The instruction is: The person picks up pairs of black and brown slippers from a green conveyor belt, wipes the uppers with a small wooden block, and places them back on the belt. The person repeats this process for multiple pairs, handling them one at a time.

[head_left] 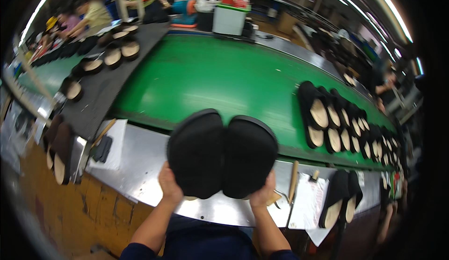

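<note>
Two black clogs with broad closed uppers are held up side by side in front of me, over the metal edge of the bench. My left hand (170,185) grips the left clog (195,154) at its lower outer side. On the other side, my right hand (263,190) is closed round the lower outer edge of the right clog (249,157). The clogs lean close together with a narrow gap between their toes. Most of my fingers are hidden behind them.
A green conveyor belt (201,68) runs behind the metal ledge (140,166). Rows of black clogs (312,112) stand on it at right. A pair of clogs (335,201), papers (308,199) and a wooden-handled tool (293,180) lie nearer. At left are more shoes (112,56) on a dark shelf; people work beyond.
</note>
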A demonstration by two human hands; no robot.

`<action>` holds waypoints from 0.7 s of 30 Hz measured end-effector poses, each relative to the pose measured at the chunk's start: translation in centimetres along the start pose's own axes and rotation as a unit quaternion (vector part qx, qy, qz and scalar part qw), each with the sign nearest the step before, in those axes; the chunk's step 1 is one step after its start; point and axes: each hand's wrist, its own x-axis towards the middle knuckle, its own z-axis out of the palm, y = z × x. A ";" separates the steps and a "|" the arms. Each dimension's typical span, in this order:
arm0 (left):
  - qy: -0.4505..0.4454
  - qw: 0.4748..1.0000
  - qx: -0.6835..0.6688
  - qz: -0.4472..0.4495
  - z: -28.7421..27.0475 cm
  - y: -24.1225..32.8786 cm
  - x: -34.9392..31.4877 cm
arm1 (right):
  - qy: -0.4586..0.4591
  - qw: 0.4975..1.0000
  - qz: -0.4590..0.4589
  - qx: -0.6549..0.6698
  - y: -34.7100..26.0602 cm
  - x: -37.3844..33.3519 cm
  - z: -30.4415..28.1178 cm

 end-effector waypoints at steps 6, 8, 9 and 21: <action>-0.074 0.891 -0.382 -0.235 0.0 -1.5 0.1 | -0.025 0.857 0.357 0.371 -0.4 -1.3 0.5; -0.103 0.872 -0.405 -0.255 -0.5 -1.9 -0.5 | -0.090 0.824 0.381 0.408 -0.9 -1.4 0.1; -0.110 0.869 -0.405 -0.262 -0.5 -2.0 -0.6 | -0.099 0.814 0.394 0.416 -1.2 -1.2 0.2; 0.021 0.966 0.245 -0.077 -1.8 -4.4 1.1 | -0.014 0.989 0.148 0.001 2.1 -0.2 2.4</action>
